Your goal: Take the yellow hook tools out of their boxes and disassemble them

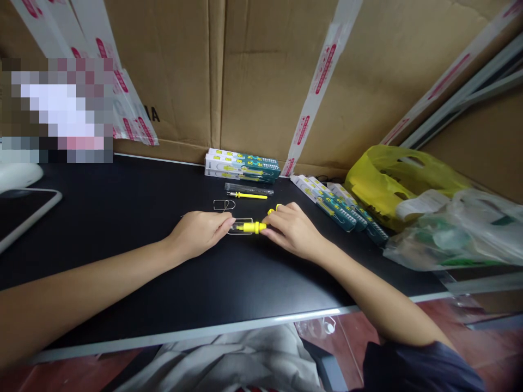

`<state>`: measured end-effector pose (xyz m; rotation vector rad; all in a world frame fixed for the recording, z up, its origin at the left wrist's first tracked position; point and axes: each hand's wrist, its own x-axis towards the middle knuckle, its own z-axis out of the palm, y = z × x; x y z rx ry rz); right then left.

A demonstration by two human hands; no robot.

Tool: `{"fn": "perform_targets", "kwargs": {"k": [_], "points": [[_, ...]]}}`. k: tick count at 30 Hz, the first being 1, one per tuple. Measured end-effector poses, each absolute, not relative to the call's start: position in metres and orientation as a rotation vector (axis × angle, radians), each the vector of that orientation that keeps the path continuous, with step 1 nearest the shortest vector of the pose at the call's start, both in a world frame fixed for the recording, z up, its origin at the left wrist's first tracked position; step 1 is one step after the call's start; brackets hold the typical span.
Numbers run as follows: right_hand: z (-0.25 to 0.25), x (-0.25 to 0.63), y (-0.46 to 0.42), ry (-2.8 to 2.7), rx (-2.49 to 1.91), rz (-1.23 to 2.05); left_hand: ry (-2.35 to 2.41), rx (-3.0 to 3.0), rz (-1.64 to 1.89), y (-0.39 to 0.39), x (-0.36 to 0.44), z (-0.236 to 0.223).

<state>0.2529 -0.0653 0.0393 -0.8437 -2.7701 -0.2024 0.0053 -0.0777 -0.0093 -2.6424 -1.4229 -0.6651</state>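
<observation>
A clear tubular tool with a yellow body and collar [251, 227] lies level between my two hands, just above or on the black table. A bent metal wire frame runs along it. My left hand [200, 231] is closed, thumb and fingers pinching its clear left end and the wire. My right hand [294, 228] is closed on the yellow right end, with small yellow pieces showing by its fingers. Beyond my hands lie a bent wire loop [224, 205], a yellow rod with a metal tip [249, 195] and a clear tube [249, 189].
Printed boxes [241, 166] are stacked at the back, and more boxes [330, 204] lie to the right. A yellow plastic bag [379, 179] and a clear plastic bag [461, 234] sit at the far right. A white-edged tablet-like device [53, 195] is at left. Cardboard [261, 81] stands behind the table.
</observation>
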Motion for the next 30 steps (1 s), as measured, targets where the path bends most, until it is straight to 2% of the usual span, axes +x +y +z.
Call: {"fn": "perform_targets", "kwargs": {"k": [30], "points": [[0.0405,0.2564,-0.0640,-2.693,-0.702,-0.099,-1.412,-2.635,-0.717,-0.0770,0.0042,-0.0118]]}}
